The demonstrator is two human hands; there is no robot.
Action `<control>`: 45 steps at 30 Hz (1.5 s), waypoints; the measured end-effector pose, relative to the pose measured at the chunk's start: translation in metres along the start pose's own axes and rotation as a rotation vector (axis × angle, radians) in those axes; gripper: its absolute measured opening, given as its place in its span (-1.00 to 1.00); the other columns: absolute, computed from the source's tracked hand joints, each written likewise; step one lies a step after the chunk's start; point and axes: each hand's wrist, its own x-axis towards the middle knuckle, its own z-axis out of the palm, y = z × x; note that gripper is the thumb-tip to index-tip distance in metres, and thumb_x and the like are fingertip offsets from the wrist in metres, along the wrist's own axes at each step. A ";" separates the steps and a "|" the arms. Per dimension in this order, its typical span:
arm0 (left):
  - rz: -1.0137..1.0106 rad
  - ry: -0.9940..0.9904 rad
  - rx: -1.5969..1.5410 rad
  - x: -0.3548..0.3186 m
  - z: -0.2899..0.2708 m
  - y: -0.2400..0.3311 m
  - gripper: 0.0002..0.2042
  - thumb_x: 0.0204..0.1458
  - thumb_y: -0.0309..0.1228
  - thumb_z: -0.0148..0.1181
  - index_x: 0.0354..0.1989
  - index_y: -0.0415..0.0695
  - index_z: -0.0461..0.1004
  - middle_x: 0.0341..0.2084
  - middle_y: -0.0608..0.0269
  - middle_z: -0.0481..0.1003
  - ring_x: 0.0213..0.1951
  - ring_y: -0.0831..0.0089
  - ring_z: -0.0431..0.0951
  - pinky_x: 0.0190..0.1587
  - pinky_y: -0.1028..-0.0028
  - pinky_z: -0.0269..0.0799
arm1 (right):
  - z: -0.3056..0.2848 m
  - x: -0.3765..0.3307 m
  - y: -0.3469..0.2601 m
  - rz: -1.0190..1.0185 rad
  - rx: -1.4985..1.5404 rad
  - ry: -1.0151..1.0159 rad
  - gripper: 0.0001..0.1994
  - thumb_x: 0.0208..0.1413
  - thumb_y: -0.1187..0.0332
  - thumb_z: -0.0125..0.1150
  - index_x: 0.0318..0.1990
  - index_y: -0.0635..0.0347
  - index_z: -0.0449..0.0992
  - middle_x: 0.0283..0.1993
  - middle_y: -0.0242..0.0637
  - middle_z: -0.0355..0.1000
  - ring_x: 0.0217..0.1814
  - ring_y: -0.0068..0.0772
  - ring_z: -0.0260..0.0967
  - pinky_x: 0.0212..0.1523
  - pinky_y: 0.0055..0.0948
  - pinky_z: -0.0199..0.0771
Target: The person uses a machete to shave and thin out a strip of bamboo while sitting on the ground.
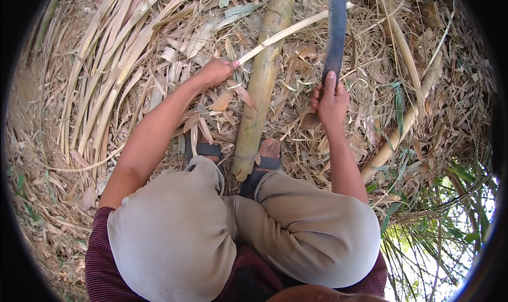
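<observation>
Fingers of the left hand pinch the near end of a pale, split strip, which slants over a bamboo pole lying between sandaled feet. The right hand grips a long, dark blade, thumb laid along it, across the strip's far end; contact cannot be told. The step appears to be trimming; the next move calls for a firm pinch and a controlled stroke. Long, curved strips lie at left amid shavings.
</observation>
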 end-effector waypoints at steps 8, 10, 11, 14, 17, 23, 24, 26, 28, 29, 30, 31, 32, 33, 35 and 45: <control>-0.010 0.093 -0.025 0.012 0.013 -0.026 -0.44 0.26 0.10 -0.13 -0.57 -0.17 0.32 -0.67 0.30 0.30 -0.55 0.45 0.18 -0.45 0.38 0.16 | 0.003 0.006 -0.004 -0.062 -0.204 -0.028 -0.55 0.30 0.04 0.05 -0.54 0.17 0.42 -0.65 -0.41 0.33 -0.69 -0.59 0.23 -0.67 -0.47 0.25; -0.009 0.057 -0.070 0.017 0.012 -0.023 -0.45 0.26 0.09 -0.11 -0.58 -0.16 0.31 -0.69 0.35 0.27 -0.58 0.48 0.14 -0.48 0.38 0.12 | 0.000 0.008 0.009 -0.172 -0.394 -0.065 -0.54 0.32 0.03 0.01 -0.55 0.16 0.39 -0.70 -0.43 0.29 -0.72 -0.60 0.21 -0.69 -0.50 0.22; -0.013 0.048 -0.066 0.016 0.013 -0.021 -0.45 0.26 0.10 -0.11 -0.58 -0.14 0.30 -0.70 0.37 0.23 -0.60 0.49 0.12 -0.50 0.39 0.09 | -0.013 0.014 0.019 -0.243 -0.714 -0.158 -0.54 0.33 0.03 -0.01 -0.53 0.16 0.38 -0.71 -0.44 0.27 -0.73 -0.61 0.20 -0.70 -0.53 0.20; -0.028 0.053 -0.043 0.011 0.010 -0.021 -0.46 0.25 0.12 -0.12 -0.60 -0.09 0.26 -0.76 0.44 0.13 -0.66 0.54 0.04 -0.57 0.42 0.01 | -0.008 0.015 -0.006 -0.146 -0.786 -0.186 -0.52 0.33 0.01 -0.02 -0.52 0.21 0.39 -0.72 -0.42 0.27 -0.73 -0.57 0.20 -0.70 -0.51 0.21; -0.098 0.027 -0.146 0.001 0.010 -0.009 -0.47 0.23 0.14 -0.08 -0.60 -0.05 0.28 -0.78 0.46 0.13 -0.70 0.58 0.05 -0.60 0.44 -0.03 | -0.004 0.014 -0.001 -0.021 -0.146 -0.052 -0.52 0.30 0.01 0.04 -0.54 0.22 0.43 -0.69 -0.41 0.31 -0.72 -0.57 0.21 -0.68 -0.46 0.22; -0.007 0.049 -0.154 0.012 0.015 -0.026 -0.45 0.22 0.18 -0.10 -0.59 -0.06 0.29 -0.81 0.50 0.09 -0.77 0.58 -0.03 -0.68 0.44 -0.13 | -0.006 0.021 -0.005 -0.054 -0.541 -0.198 -0.55 0.31 0.00 0.00 -0.53 0.13 0.36 -0.71 -0.47 0.24 -0.75 -0.68 0.18 -0.79 -0.60 0.13; -0.061 0.040 -0.161 0.006 0.015 -0.024 -0.44 0.21 0.17 -0.08 -0.61 -0.07 0.29 -0.81 0.49 0.10 -0.77 0.58 -0.03 -0.67 0.44 -0.13 | -0.004 0.018 -0.011 -0.002 -0.442 -0.150 -0.54 0.31 0.00 0.00 -0.54 0.13 0.36 -0.71 -0.47 0.24 -0.75 -0.68 0.18 -0.79 -0.58 0.13; -0.136 0.013 -0.187 -0.003 0.009 0.000 -0.44 0.21 0.16 -0.06 -0.63 -0.08 0.29 -0.81 0.49 0.11 -0.77 0.57 -0.02 -0.67 0.44 -0.11 | -0.006 0.021 -0.004 -0.032 -0.270 -0.127 -0.53 0.31 -0.01 0.00 -0.54 0.14 0.38 -0.71 -0.49 0.26 -0.77 -0.68 0.17 -0.79 -0.58 0.13; -0.123 0.029 -0.153 0.003 0.013 -0.008 -0.43 0.21 0.17 -0.06 -0.66 -0.07 0.26 -0.83 0.48 0.10 -0.78 0.57 -0.01 -0.68 0.44 -0.12 | -0.001 0.017 0.012 -0.070 -0.457 -0.149 -0.53 0.31 -0.01 0.00 -0.54 0.14 0.38 -0.72 -0.49 0.25 -0.78 -0.68 0.16 -0.80 -0.59 0.13; -0.113 0.025 -0.122 0.003 0.013 -0.010 -0.42 0.20 0.18 -0.07 -0.66 -0.06 0.25 -0.84 0.48 0.10 -0.79 0.57 0.00 -0.69 0.44 -0.12 | -0.011 0.019 0.018 -0.084 -0.846 -0.321 -0.52 0.33 0.01 -0.04 -0.55 0.15 0.36 -0.73 -0.50 0.23 -0.81 -0.67 0.12 -0.81 -0.58 0.11; -0.110 0.031 -0.092 0.003 0.012 -0.015 -0.42 0.20 0.20 -0.07 -0.66 -0.06 0.24 -0.84 0.48 0.09 -0.79 0.58 0.00 -0.69 0.44 -0.12 | -0.009 0.018 0.010 -0.039 -0.747 -0.270 -0.53 0.33 0.01 -0.02 -0.53 0.17 0.39 -0.72 -0.47 0.26 -0.79 -0.65 0.16 -0.80 -0.57 0.14; -0.093 0.035 -0.157 0.004 0.012 -0.015 -0.40 0.17 0.23 -0.06 -0.66 -0.06 0.24 -0.85 0.47 0.09 -0.80 0.58 0.03 -0.71 0.44 -0.11 | -0.007 0.015 -0.003 0.014 -0.654 -0.224 -0.53 0.32 0.01 -0.01 -0.50 0.20 0.43 -0.70 -0.44 0.30 -0.78 -0.63 0.19 -0.79 -0.55 0.16; -0.116 0.017 -0.180 0.006 0.008 -0.015 -0.40 0.16 0.23 -0.05 -0.66 -0.06 0.25 -0.85 0.47 0.09 -0.80 0.58 0.04 -0.70 0.44 -0.09 | -0.007 0.014 -0.009 0.066 -0.561 -0.178 -0.53 0.31 0.01 0.01 -0.48 0.23 0.46 -0.68 -0.41 0.33 -0.76 -0.61 0.23 -0.78 -0.54 0.19; -0.140 -0.011 -0.204 0.003 0.006 -0.005 -0.40 0.16 0.24 -0.04 -0.67 -0.06 0.25 -0.85 0.47 0.09 -0.79 0.58 0.05 -0.70 0.44 -0.08 | -0.012 0.019 -0.007 0.029 -0.279 -0.148 -0.53 0.29 0.00 0.04 -0.48 0.22 0.49 -0.68 -0.42 0.33 -0.76 -0.61 0.23 -0.78 -0.54 0.19; -0.159 -0.001 -0.188 0.001 0.010 -0.003 -0.39 0.15 0.25 -0.04 -0.67 -0.06 0.25 -0.85 0.47 0.10 -0.79 0.59 0.06 -0.69 0.45 -0.08 | -0.008 0.014 0.008 -0.007 -0.291 -0.148 -0.52 0.30 -0.04 0.01 -0.49 0.18 0.46 -0.69 -0.46 0.30 -0.76 -0.65 0.21 -0.77 -0.58 0.18; -0.125 0.022 -0.252 0.000 0.014 -0.002 -0.41 0.18 0.20 -0.05 -0.68 -0.05 0.25 -0.84 0.48 0.08 -0.79 0.58 -0.02 -0.69 0.43 -0.15 | -0.009 0.015 -0.005 0.005 -0.476 -0.142 -0.51 0.30 -0.03 0.00 -0.50 0.21 0.46 -0.68 -0.44 0.34 -0.70 -0.63 0.27 -0.69 -0.55 0.25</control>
